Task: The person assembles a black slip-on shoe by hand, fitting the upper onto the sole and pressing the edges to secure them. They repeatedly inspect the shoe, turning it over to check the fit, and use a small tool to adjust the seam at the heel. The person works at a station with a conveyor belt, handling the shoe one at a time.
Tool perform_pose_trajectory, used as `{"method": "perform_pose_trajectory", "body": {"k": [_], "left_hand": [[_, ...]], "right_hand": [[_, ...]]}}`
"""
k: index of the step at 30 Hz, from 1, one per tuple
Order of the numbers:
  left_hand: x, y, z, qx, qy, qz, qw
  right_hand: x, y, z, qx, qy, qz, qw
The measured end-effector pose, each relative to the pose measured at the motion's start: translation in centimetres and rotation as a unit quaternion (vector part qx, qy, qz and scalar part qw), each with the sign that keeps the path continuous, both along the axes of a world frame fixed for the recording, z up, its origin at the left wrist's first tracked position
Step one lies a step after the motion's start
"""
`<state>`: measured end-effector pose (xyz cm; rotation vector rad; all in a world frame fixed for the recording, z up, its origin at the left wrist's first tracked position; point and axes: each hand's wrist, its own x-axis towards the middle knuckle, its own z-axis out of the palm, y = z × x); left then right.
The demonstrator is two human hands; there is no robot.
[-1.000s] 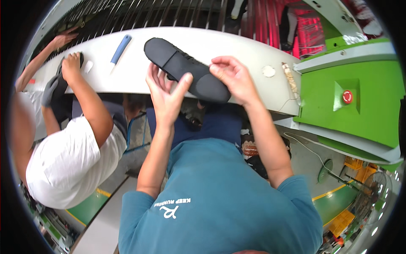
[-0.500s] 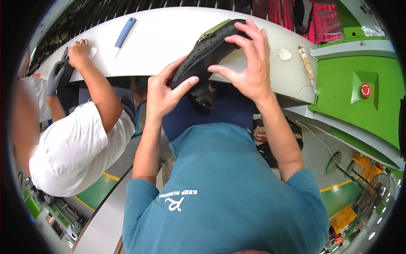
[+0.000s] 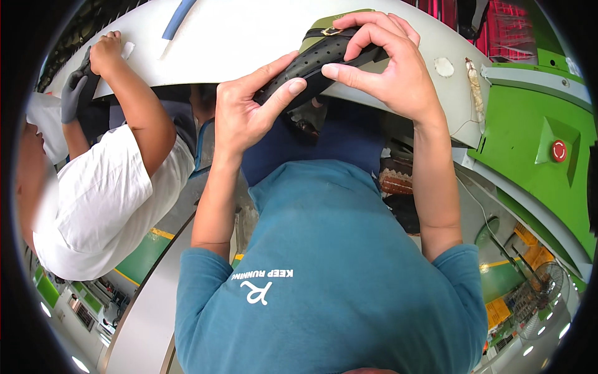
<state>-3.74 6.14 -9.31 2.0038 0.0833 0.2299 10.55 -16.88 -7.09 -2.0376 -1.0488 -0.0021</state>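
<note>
A black shoe (image 3: 314,62) with a dotted, perforated surface, olive-green parts and a strap with a gold buckle is held up at the near edge of the white table. My left hand (image 3: 245,109) is closed on its left end, with the thumb along the near side and the fingers behind. My right hand (image 3: 402,78) pinches the other end, its thumb on the near side and its fingers curled over the top close to the buckle. The underside and part of the right end are hidden by my right hand.
On the white table (image 3: 243,37) lie a blue-handled tool (image 3: 179,17), a round whitish piece (image 3: 443,67) and a wrapped stick (image 3: 474,90). A green machine (image 3: 529,112) with a red button (image 3: 559,151) stands at right. A co-worker in a white shirt (image 3: 112,199) works at left.
My right hand, open and apart from the shoe's near side before, has closed on its right end. The shoe has turned, bringing the buckled strap and more of the green into sight.
</note>
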Motion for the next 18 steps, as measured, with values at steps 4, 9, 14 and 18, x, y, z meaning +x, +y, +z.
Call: {"method": "perform_pose_trajectory", "body": {"k": [4,9,14,18], "left_hand": [[0.0,-0.4,0.4,0.026,-0.003,0.007,1.000],[0.6,-0.5,1.6,0.095,0.010,0.019,0.995],[4.2,-0.8,0.7,0.265,-0.185,0.004,0.946],[4.1,-1.3,0.5,0.266,-0.148,-0.005,0.953]], "right_hand": [[-0.1,0.0,-0.3,-0.006,-0.006,-0.014,1.000],[-0.4,0.1,-1.7,0.022,-0.032,-0.050,0.998],[-1.2,0.8,-2.4,0.047,-0.067,-0.112,0.990],[0.0,-1.0,-2.5,0.103,0.045,-0.065,0.992]]}}
